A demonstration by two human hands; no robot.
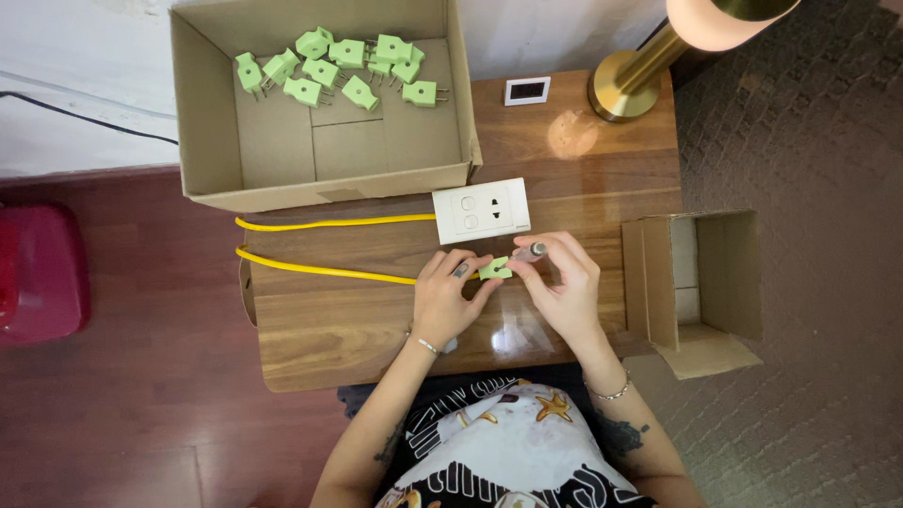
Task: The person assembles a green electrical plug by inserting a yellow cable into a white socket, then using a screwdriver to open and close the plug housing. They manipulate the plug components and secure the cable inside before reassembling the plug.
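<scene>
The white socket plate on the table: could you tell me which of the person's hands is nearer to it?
Right. The right hand lies just below the socket plate; the left hand is lower and farther left.

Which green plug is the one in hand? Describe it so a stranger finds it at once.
Start at the wooden table and find the white socket plate near its middle. Just below it, both hands meet: the left hand pinches a small green plug while the right hand holds a tool to it. The other green plugs lie loose in the large cardboard box.
</scene>
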